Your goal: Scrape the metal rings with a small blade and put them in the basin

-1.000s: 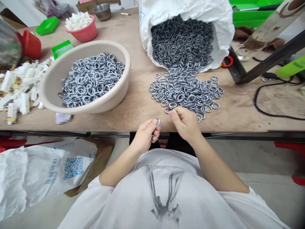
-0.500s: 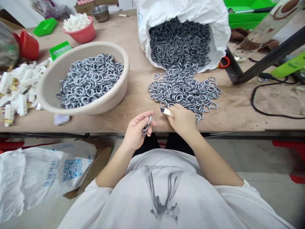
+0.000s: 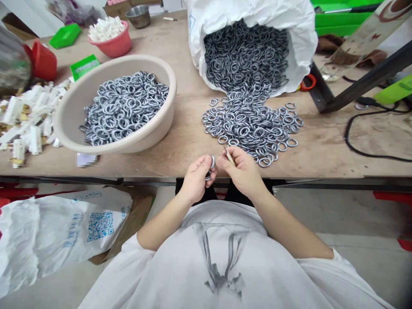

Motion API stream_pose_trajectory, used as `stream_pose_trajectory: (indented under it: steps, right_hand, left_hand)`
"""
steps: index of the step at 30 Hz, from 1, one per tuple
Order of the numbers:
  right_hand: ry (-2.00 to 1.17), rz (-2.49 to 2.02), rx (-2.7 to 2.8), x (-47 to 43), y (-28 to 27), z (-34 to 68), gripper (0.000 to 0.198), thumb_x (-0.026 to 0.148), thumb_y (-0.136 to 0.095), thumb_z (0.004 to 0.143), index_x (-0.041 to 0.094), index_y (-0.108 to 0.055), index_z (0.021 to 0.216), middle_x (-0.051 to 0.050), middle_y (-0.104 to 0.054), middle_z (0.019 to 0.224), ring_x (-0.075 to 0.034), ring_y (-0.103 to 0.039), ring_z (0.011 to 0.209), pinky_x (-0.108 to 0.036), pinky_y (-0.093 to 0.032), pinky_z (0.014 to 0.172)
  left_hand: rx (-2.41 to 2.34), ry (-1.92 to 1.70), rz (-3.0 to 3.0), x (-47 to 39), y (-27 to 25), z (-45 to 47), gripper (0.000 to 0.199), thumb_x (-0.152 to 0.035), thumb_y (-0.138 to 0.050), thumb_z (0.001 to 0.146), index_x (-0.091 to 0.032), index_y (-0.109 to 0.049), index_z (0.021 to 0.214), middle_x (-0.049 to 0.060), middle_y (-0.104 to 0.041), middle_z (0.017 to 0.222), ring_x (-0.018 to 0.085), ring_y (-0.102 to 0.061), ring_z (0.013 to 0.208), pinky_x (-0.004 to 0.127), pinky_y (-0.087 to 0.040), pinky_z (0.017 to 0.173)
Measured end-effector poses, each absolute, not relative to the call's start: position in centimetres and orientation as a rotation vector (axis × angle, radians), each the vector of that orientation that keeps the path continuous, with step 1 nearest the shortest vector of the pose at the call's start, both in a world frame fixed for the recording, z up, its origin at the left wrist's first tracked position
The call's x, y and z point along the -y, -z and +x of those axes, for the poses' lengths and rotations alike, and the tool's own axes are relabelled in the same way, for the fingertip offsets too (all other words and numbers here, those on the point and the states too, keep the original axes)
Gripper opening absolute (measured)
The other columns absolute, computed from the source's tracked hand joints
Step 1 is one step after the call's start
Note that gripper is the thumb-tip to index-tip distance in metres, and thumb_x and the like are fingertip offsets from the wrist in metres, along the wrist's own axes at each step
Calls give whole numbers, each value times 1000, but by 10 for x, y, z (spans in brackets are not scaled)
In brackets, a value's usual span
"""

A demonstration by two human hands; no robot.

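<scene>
My left hand (image 3: 197,178) is closed on grey rings (image 3: 212,162), one pinched upright at the fingertips and more tucked in the fingers below. Close beside it, my right hand (image 3: 243,171) grips a small knife (image 3: 229,157) with a pale handle; its thin blade points up and away from me. A loose heap of the same grey rings (image 3: 251,124) lies on the table just beyond my right hand, spilling from a white sack (image 3: 299,56) on its side. To the left stands a beige basin (image 3: 161,124) piled with rings.
White plastic parts (image 3: 35,139) lie scattered at the far left. Behind the basin are a red bowl (image 3: 114,48) of white pieces, a green tray (image 3: 84,66) and a metal bowl (image 3: 139,18). A dark metal frame (image 3: 354,86) and black cable (image 3: 349,141) occupy the right side.
My hands have come closer together, the left moving right with its rings. The knife in my right hand has turned to point more upward. The view has shifted slightly.
</scene>
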State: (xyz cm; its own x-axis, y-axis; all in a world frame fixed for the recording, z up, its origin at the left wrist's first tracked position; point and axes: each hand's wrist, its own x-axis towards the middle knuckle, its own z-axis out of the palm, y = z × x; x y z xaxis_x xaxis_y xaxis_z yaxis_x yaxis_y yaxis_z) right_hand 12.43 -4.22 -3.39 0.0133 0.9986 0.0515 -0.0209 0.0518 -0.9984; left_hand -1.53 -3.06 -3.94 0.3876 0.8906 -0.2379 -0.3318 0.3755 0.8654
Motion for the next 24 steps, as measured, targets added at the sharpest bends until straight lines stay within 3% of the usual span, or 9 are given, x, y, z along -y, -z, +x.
stream_pose_trajectory:
  steps: [7,13,18,24]
  right_hand:
    - [-533,-1312,1884,53,30,134,45,53,-46,97,20,-51,67,0,-52,63,-13,-46,60,-28,-28,58]
    - [-271,-1290,2000,55,29,128,44,49,-48,98,20,-50,66,0,-53,62,-13,-44,59,-28,-25,58]
    - [-347,-1304,2006,54,25,132,45,47,-53,95,20,-46,60,2,-50,58,-11,-40,55,-28,-22,56]
    - [-717,-1384,1879,55,23,129,46,52,-57,90,20,-53,56,1,-53,56,-11,-43,54,-27,-24,56]
  left_hand:
    - [-828,-908,689,32,31,-16,46,-55,-71,77,-18,-45,68,-7,-43,50,4,-34,37,16,-21,35]
    - [-872,-922,654,36,28,-12,47,-53,-77,70,-18,-45,68,-9,-40,51,3,-33,37,16,-21,35]
    - [-871,-903,644,38,29,-12,48,-54,-77,71,-19,-44,69,-9,-38,50,3,-31,37,16,-20,35]
    - [-858,-881,655,37,32,-13,46,-53,-75,73,-19,-44,70,-9,-39,48,4,-32,37,16,-21,36]
